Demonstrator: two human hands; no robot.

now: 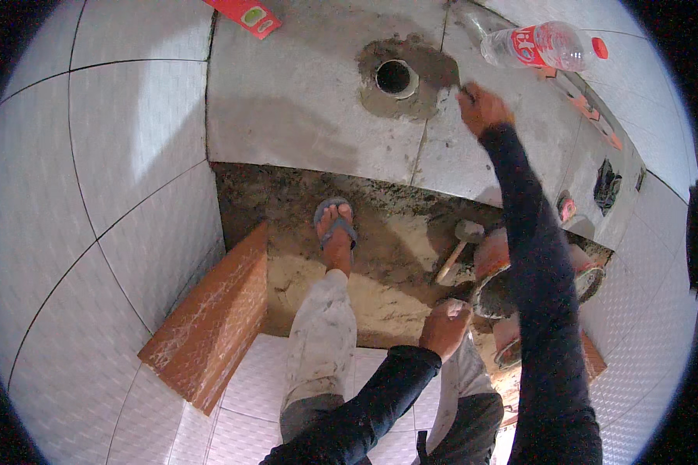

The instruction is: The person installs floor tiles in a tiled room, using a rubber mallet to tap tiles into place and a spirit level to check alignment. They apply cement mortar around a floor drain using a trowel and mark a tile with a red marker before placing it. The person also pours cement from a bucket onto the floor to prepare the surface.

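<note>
My right hand [485, 108] is closed beside a patch of wet grey-brown mortar [423, 105] on the grey floor tiles [287, 116]. What it grips is too small and hidden to name. The mortar surrounds a round drain pipe opening [394, 78] with a pale rim. Lower down, my left hand [446, 329] is curled shut near my right knee, and whatever may be inside its fingers is hidden. A mallet [457, 248] with a wooden handle lies on the bare ground beyond my left hand, next to mortar-stained buckets [494, 291] that my right forearm partly covers.
A red spirit level [248, 17] lies at the far left. A clear bottle [547, 46] with a red cap lies far right, near a crumpled black bag [607, 186]. Folded brown cardboard [209, 318] leans by the tiled left wall [139, 155]. My sandalled foot [335, 221] stands on bare soil.
</note>
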